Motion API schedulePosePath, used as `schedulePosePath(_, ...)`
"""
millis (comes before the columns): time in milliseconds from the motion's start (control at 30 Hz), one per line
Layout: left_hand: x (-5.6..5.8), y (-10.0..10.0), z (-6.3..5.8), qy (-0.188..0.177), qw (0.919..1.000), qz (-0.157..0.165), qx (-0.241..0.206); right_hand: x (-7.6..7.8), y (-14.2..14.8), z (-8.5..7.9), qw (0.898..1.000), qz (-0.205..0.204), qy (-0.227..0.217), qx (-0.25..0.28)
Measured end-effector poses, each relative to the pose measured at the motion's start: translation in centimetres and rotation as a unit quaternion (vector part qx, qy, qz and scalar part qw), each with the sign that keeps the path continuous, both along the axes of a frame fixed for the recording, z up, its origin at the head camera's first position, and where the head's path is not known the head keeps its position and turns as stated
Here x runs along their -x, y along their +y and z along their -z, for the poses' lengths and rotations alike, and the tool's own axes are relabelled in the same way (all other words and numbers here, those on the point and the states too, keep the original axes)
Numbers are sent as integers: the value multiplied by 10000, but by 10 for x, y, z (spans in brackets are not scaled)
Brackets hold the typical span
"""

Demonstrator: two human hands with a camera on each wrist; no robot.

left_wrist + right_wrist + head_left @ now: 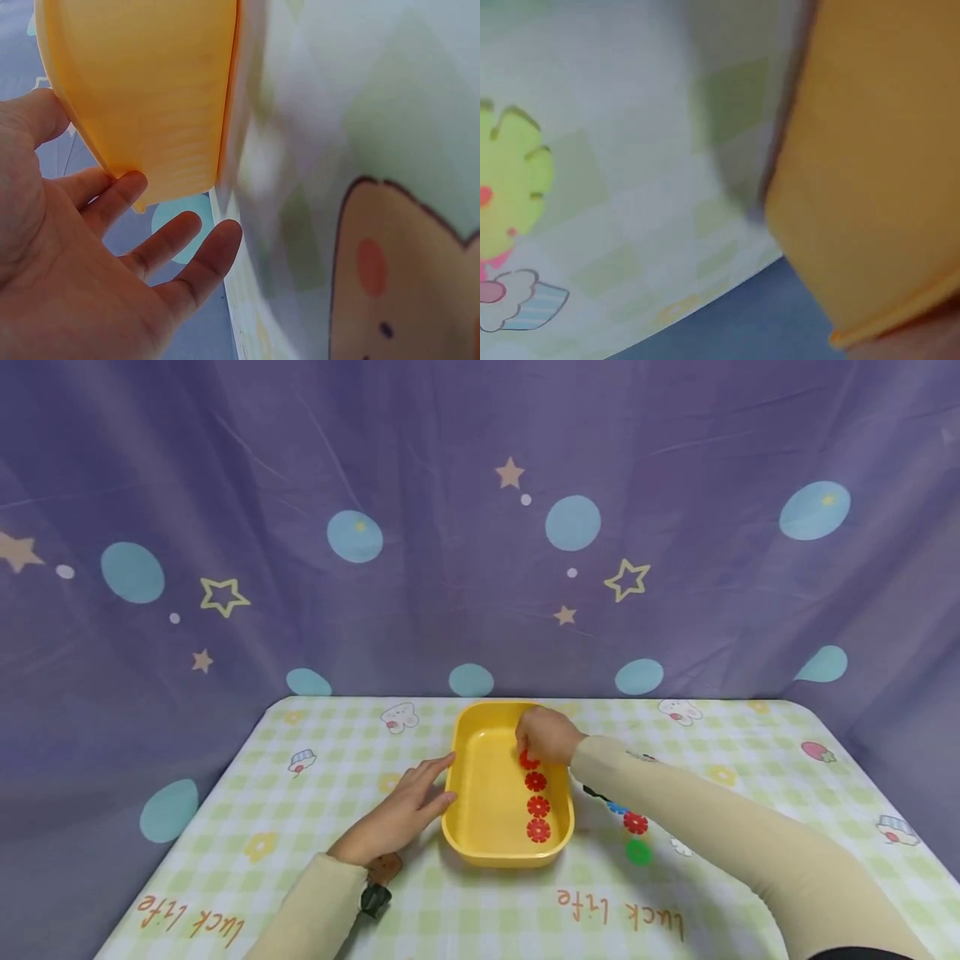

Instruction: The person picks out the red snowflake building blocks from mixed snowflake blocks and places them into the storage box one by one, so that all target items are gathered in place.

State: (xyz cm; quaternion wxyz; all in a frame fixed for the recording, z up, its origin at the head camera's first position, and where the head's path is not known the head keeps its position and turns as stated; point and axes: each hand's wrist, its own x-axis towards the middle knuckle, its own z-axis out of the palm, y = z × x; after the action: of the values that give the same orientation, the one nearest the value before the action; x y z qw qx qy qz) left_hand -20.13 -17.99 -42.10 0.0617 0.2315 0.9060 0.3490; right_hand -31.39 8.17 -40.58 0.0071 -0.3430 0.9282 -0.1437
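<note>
The left hand (401, 812), grip apart, touches the rim of a yellow, round-cornered plastic tray (487, 793) at lower centre. Open floor lies left of its five flat, red, notched plastic discs (537, 807). The right hand (551, 735) bends onto the uppermost; whether its grip clamps, I cannot tell. Farther right, a green round disc (639, 852) lies on the table (757, 877).

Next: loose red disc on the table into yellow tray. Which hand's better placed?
Right, I'd judge. The right hand is at the side of the yellow tray nearer the loose red disc; the left hand touches the opposite rim, with the tray between it and that disc.
</note>
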Motion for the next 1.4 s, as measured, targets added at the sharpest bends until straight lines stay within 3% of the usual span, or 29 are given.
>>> schedulePosePath(133, 0, 2, -1, 23, 10000, -19, -16, -2, 1, 3, 9993, 182, 316, -118)
schedulePosePath(300, 0, 3, -1, 5, 10000, -23, -19, -7, 16, -13, 9975, 76, 205, 670)
schedulePosePath(433, -1, 1, -2, 12, 10000, -14, -34, -20, 53, -35, 9942, 61, 109, 1064)
schedulePosePath(567, 0, 0, -1, 31, 10000, 18, -76, -39, 104, -40, 9958, 216, -225, 860)
schedulePosePath(733, 2, 1, 3, 85, 9999, 26, -82, -61, 159, -19, 9943, 494, -846, 431)
schedulePosePath(867, 2, 2, 4, 92, 9999, -23, -85, -69, 180, 3, 9927, 540, -897, 604)
schedulePosePath(1100, 1, 2, 7, 72, 9999, -17, -125, -63, 177, 25, 9931, 773, -653, 595)
schedulePosePath(1400, 1, 1, 4, 124, 9999, -50, -74, -60, 171, 25, 9906, 1130, -349, 686)
